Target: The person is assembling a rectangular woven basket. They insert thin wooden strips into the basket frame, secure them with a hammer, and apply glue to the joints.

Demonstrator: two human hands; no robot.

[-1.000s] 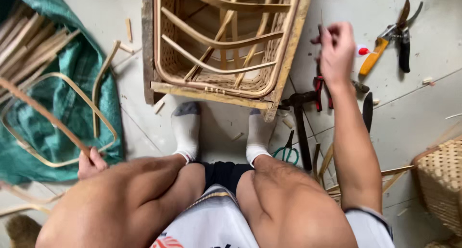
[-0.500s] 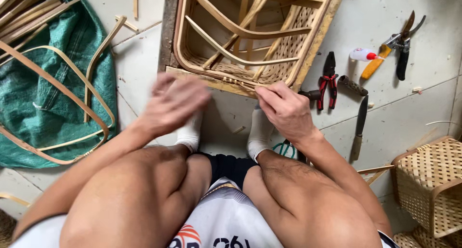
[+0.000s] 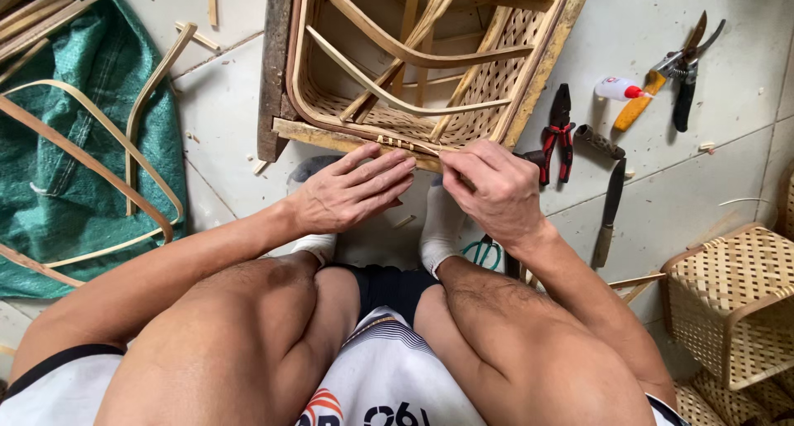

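Both hands (image 3: 356, 190) (image 3: 492, 190) now at woven frame (image 3: 413, 78)

A large woven rattan frame with a wooden rim (image 3: 413, 70) is set on the floor ahead of the feet. The left hand (image 3: 351, 190) and right hand (image 3: 488, 186) are placed side by side at its near edge. Red-handled pliers (image 3: 558, 132) and orange-handled shears (image 3: 674, 66) are laid to its right, a green tarp with bent cane strips (image 3: 74, 136) to its left, and a small woven square basket (image 3: 740, 298) at the near right.

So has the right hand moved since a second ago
Yes. The right hand has come down from beside the red-handled pliers to the near edge of the woven frame, next to the left hand.
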